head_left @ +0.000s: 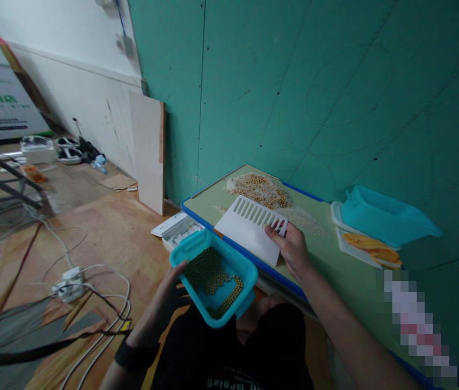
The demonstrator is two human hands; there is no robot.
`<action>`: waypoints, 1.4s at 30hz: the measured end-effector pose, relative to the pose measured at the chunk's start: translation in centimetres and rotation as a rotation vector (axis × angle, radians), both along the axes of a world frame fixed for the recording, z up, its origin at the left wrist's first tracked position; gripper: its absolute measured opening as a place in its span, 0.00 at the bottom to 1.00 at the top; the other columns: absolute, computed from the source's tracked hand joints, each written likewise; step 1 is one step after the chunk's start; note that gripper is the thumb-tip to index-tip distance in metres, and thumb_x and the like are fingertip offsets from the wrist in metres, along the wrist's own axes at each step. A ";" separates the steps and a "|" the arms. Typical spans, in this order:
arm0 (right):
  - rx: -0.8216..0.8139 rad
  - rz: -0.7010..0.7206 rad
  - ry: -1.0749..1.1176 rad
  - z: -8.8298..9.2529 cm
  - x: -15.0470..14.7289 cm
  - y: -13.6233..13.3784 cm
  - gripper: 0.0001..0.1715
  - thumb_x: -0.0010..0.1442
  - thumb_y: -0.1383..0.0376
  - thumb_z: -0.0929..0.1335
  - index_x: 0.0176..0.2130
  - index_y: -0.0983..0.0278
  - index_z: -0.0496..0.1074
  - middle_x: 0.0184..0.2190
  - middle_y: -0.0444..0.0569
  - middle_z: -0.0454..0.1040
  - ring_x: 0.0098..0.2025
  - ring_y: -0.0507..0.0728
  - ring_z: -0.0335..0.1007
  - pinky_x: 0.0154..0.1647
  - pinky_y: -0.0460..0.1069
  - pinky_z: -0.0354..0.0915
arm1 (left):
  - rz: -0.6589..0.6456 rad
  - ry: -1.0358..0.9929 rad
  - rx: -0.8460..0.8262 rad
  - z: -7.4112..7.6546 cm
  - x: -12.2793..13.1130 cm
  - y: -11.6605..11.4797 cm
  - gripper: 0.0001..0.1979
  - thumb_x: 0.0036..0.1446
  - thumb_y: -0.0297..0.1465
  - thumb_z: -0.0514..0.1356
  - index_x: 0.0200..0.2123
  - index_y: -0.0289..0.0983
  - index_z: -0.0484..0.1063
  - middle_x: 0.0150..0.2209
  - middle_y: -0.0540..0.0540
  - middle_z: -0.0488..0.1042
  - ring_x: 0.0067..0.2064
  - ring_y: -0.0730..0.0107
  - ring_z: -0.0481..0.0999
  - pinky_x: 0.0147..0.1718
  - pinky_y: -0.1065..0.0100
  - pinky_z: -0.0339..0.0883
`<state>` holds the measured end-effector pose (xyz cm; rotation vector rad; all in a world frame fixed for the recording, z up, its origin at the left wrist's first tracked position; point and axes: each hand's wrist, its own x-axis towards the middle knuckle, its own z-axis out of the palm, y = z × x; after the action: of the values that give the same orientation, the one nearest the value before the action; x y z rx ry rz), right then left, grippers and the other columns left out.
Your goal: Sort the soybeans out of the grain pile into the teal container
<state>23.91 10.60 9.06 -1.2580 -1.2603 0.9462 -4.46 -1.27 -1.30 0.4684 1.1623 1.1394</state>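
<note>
My left hand (pixel 175 284) grips the left rim of a turquoise plastic tub (pixel 235 260), thumb over the edge. Inside the tub lie dark green beans (pixel 205 266) and yellowish soybeans (pixel 233 292). Closed on the right end of a white slotted scraper (pixel 249 227) is my right hand (pixel 292 246). The scraper tilts over the table's near edge, its row of slots facing away from me. Just beyond it, a heap of soybeans mixed with white grains (pixel 260 189) spreads over the pale green tabletop (pixel 322 257), with loose white grains (pixel 308 221) to its right.
A second turquoise tub (pixel 387 214) leans at the table's right, by a white tray (pixel 339 233) holding an orange-yellow cloth (pixel 371 248). An opened white box (pixel 175 227) sits below the table's left corner. Cables and a power strip (pixel 70 284) lie on the floor. A green wall (pixel 294 92) borders the table.
</note>
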 end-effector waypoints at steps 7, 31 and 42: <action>0.107 -0.109 -0.183 0.3 0.7 -0.7 0.30 0.47 0.41 0.79 0.34 0.62 0.77 0.28 0.51 0.82 0.30 0.60 0.75 0.33 0.53 0.69 | 0.011 -0.016 -0.019 0.3 0.2 0.2 0.39 0.62 0.54 0.65 0.69 0.37 0.69 0.50 0.39 0.86 0.47 0.49 0.86 0.37 0.60 0.80; 0.227 -0.346 -0.359 0.5 4.1 -4.6 0.25 0.56 0.43 0.77 0.34 0.62 0.78 0.29 0.50 0.83 0.29 0.60 0.76 0.31 0.52 0.69 | 0.023 -0.017 -0.096 0.0 0.2 0.8 0.45 0.54 0.57 0.69 0.70 0.41 0.68 0.49 0.39 0.86 0.44 0.48 0.87 0.36 0.58 0.80; 0.270 -0.418 -0.455 0.5 -0.4 -5.1 0.22 0.57 0.44 0.73 0.29 0.58 0.73 0.26 0.52 0.81 0.28 0.62 0.76 0.30 0.53 0.68 | 0.040 0.001 -0.104 0.7 0.3 0.7 0.47 0.52 0.57 0.70 0.69 0.40 0.70 0.47 0.39 0.86 0.45 0.46 0.87 0.38 0.58 0.79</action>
<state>23.50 5.54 9.55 -1.4864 -1.3388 0.1835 -4.12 -0.55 -0.62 0.3676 1.2305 1.1072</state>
